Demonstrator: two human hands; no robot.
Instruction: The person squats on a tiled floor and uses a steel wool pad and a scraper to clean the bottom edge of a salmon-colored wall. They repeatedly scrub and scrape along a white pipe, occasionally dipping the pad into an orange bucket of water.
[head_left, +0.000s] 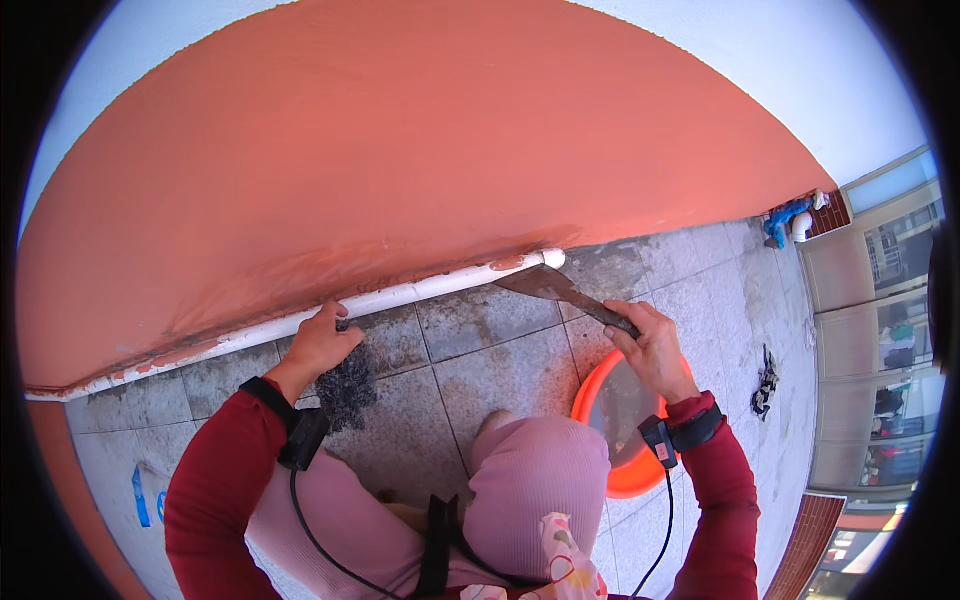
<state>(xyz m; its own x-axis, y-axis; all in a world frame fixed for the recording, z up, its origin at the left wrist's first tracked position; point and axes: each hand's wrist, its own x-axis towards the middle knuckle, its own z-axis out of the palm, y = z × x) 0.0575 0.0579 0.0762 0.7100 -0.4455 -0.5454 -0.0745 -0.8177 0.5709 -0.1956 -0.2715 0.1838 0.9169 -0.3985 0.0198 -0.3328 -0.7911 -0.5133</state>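
My right hand (651, 345) grips the handle of a worn, broad-bladed scraper or spatula (547, 285). Its blade reaches the right part of a white pipe (420, 291) that runs along the foot of the orange wall, with reddish patches on it. Beside the pipe, further left, is my left hand (322, 341), its fingers bent around a small dark thing at the top of a dark, stringy bundle (346, 386). That bundle hangs or lies below the hand over the tiles; what it is, I cannot tell.
An orange basin (628, 484) of cloudy water stands by my right knee. Grey floor tiles (502, 375) stretch out below the orange wall (450, 135). A dark rag (765, 384) lies at right. Blue material (784, 219) and a white pipe elbow (802, 226) are in the far corner, near windows.
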